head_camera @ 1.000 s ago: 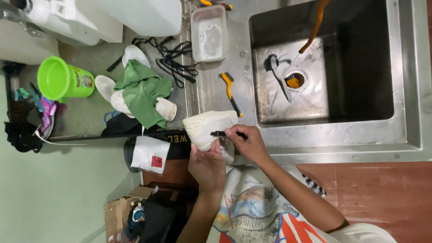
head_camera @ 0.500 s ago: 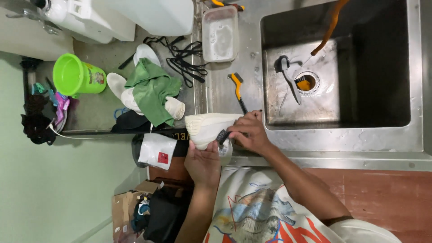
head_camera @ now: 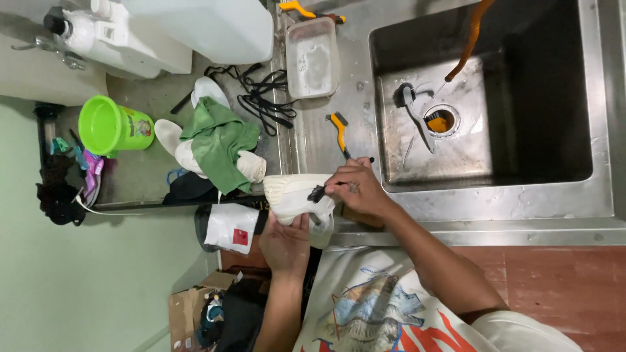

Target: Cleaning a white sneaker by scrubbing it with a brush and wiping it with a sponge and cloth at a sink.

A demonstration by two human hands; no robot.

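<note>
My left hand (head_camera: 285,242) grips a cream-white shoe (head_camera: 293,195) from below, holding it over the front edge of the steel counter. My right hand (head_camera: 357,189) is closed on a small black brush (head_camera: 317,193) whose bristles press against the shoe's side. A yellow-handled brush (head_camera: 339,130) lies on the counter just beyond the shoe. Inside the steel sink (head_camera: 587,189) lie another brush (head_camera: 411,111) and an orange drain plug (head_camera: 440,122).
A clear tub of soapy water (head_camera: 312,57) stands at the counter's back. Left of it lie black laces (head_camera: 264,98), a green cloth (head_camera: 218,143) over another white shoe (head_camera: 251,166), a green cup (head_camera: 107,125) and a large white jug (head_camera: 195,26). An orange hose (head_camera: 471,39) hangs over the sink.
My right hand has shifted the black brush along the shoe's side, with the bristles now pressed on it. The left hand has kept hold of the shoe, which has dropped slightly.
</note>
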